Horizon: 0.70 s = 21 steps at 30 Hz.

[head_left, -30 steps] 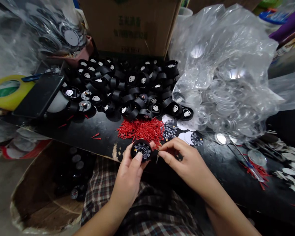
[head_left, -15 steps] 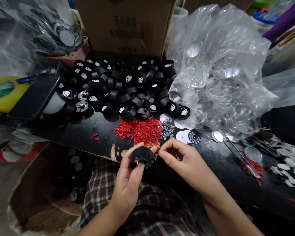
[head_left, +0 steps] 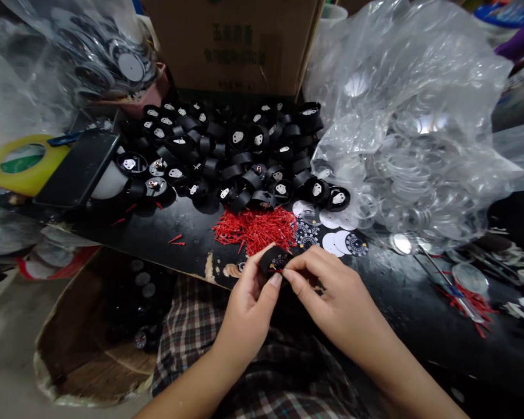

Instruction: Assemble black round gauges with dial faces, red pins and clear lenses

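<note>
My left hand (head_left: 255, 291) is closed around a black round gauge case (head_left: 271, 259), its dial with white markings tilted toward me. The thumb rests at the dial's lower edge. Thumb and forefinger of my right hand (head_left: 327, 285) pinch a thin red pointer (head_left: 276, 270) that lies across the dial face; its end is hidden by the fingertips. Just beyond both hands spreads a pile of red pointers (head_left: 257, 227). To the right of that pile lie printed black dials (head_left: 357, 243) and white discs (head_left: 332, 243).
Many black gauge cases (head_left: 240, 137) crowd the table behind the pile. A bag of clear round covers (head_left: 406, 174) stands right, with a screwdriver (head_left: 463, 299) nearer. Left are a phone (head_left: 78, 169) and yellow tape (head_left: 26, 166). Below left sits a bin (head_left: 91, 355).
The gauge case has moved right and slightly up, tilting in my left hand. My right hand's pinch has come onto the dial, where a red pointer now shows.
</note>
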{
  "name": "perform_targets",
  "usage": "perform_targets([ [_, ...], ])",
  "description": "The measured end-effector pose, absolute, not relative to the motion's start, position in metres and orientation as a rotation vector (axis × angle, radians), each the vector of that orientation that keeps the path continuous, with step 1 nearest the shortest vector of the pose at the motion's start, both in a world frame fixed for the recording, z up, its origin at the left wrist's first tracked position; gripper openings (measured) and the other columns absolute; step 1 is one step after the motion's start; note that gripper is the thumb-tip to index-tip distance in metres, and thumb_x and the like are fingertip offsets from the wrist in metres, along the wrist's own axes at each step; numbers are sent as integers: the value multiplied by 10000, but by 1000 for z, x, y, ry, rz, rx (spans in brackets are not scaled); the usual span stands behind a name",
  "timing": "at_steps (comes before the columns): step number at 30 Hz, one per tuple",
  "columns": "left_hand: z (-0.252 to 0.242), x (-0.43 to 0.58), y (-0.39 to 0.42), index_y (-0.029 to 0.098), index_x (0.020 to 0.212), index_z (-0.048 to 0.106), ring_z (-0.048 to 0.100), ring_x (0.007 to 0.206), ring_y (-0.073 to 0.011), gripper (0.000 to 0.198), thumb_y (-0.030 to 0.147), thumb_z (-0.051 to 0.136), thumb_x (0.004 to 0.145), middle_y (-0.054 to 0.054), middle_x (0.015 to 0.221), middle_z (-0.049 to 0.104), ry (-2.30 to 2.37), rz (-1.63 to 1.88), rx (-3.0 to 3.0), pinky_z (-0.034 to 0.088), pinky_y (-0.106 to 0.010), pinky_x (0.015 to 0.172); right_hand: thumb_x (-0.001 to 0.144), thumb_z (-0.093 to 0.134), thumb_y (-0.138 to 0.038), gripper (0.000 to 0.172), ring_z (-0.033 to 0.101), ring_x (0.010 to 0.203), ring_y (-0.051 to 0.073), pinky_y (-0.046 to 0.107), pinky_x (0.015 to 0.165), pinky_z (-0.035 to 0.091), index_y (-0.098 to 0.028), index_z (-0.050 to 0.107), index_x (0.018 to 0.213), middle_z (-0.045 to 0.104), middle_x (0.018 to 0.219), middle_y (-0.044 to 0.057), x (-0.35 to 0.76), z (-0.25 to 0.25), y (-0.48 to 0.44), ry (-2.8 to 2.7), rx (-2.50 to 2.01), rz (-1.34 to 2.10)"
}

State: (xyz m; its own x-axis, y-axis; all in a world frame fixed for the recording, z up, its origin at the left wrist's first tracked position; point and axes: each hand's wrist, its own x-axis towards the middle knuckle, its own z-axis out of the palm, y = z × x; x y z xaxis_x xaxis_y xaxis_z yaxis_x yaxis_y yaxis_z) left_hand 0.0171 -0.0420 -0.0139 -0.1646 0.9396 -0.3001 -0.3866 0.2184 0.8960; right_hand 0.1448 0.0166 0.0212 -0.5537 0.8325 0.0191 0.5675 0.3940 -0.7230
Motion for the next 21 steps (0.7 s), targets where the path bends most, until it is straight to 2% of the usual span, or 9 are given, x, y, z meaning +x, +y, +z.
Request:
perform_targets([
  [10, -12, 16, -46, 291, 1082, 601, 651, 967, -145, 229, 214, 573, 868, 30, 1039, 701, 1431, 1331, 871, 477, -230, 883, 925, 482, -187, 191, 527, 684, 150, 285, 642, 378, -206, 525, 740, 577, 736, 5, 145, 21, 10, -2253, -1246, 1026],
  [17, -9, 12, -48, 289, 1136, 599, 655, 1001, -153, 316, 148, 552, 857, 31, 1098, 705, 1483, 1297, 942, 475, -257, 913, 907, 504, -173, 207, 518, 640, 130, 268, 607, 361, -201, 494, 702, 557, 679, -19, 141, 21, 4, -2200, -1266, 986],
  [21, -9, 7, -41, 258, 1132, 616, 628, 1077, -177, 286, 210, 586, 852, -2, 1143, 694, 1301, 1248, 713, 465, -279, 951, 869, 550, -174, 249, 486, 586, 118, 265, 585, 355, -196, 475, 632, 535, 637, -26, 143, 19, 11, -2246, -1256, 977],
])
